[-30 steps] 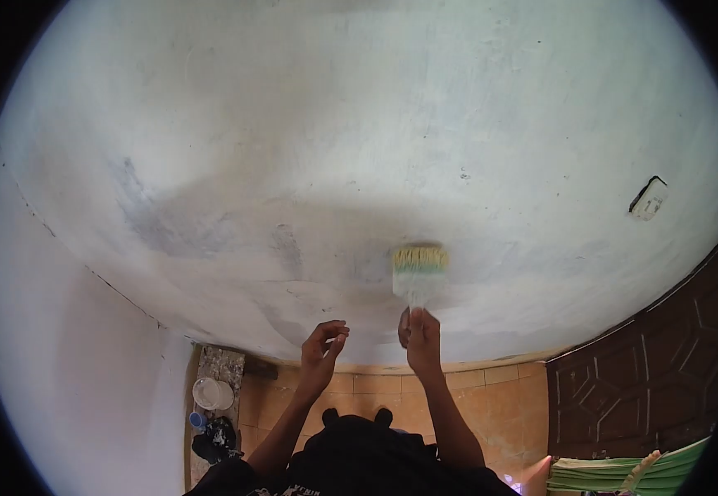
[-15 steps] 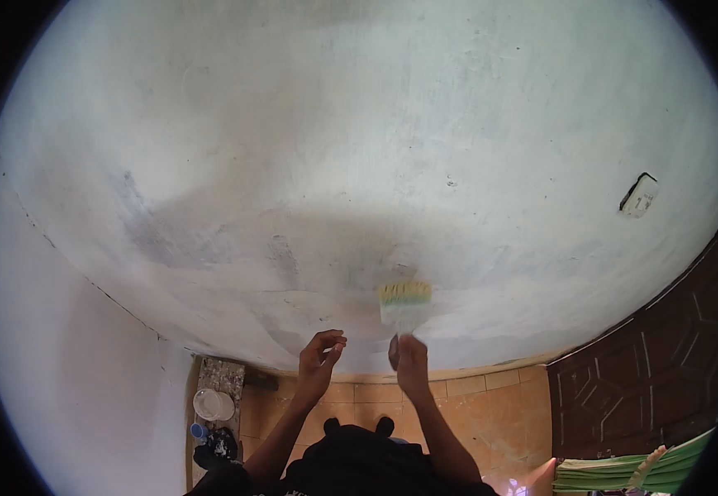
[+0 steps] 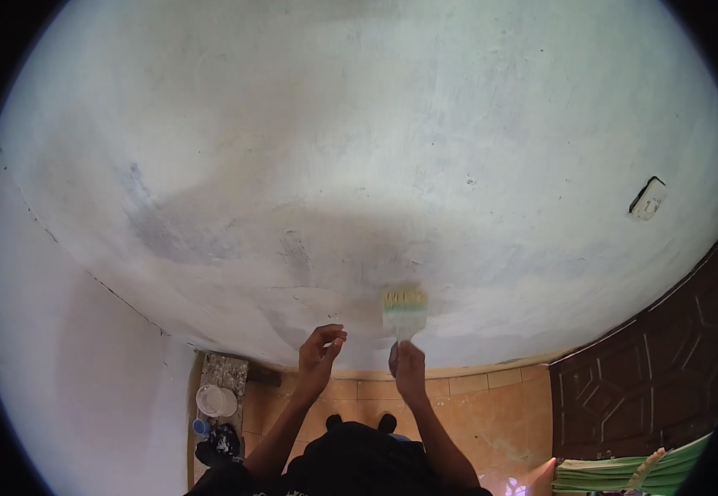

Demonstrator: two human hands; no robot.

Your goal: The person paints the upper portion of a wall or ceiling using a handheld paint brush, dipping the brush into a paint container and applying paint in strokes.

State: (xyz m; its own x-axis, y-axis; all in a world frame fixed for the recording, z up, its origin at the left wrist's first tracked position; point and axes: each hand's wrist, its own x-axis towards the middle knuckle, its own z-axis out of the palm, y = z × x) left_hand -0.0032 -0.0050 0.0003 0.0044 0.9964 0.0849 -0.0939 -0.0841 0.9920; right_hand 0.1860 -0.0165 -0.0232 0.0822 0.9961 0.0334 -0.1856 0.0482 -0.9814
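A wide paintbrush (image 3: pixel 406 309) with yellowish bristles, a green band and a pale, paint-coated body is gripped by its handle in my right hand (image 3: pixel 409 368). Its bristles point up and overlap the whitish wall (image 3: pixel 359 140) in a shadowed patch. To the left, my left hand (image 3: pixel 319 355) is raised at about the same height before the wall. Its fingers are loosely curled, with the thumb a little apart from them and nothing visible between.
At lower left a paint-spotted bench (image 3: pixel 225 368) carries a white tub (image 3: pixel 216 401), a blue cup (image 3: pixel 201 427) and a dark, white-spattered thing (image 3: pixel 223 444). A switch plate (image 3: pixel 648 199) sits on the wall at right. Beyond are a dark panelled door (image 3: pixel 640 380) and green curtain (image 3: pixel 623 475). Orange tiles (image 3: pixel 491 422) cover the floor.
The brush has shifted slightly downward in view and looks turned a little straighter. My left hand stays nearly in place. The wall and bench have drifted slightly right as the view shifted.
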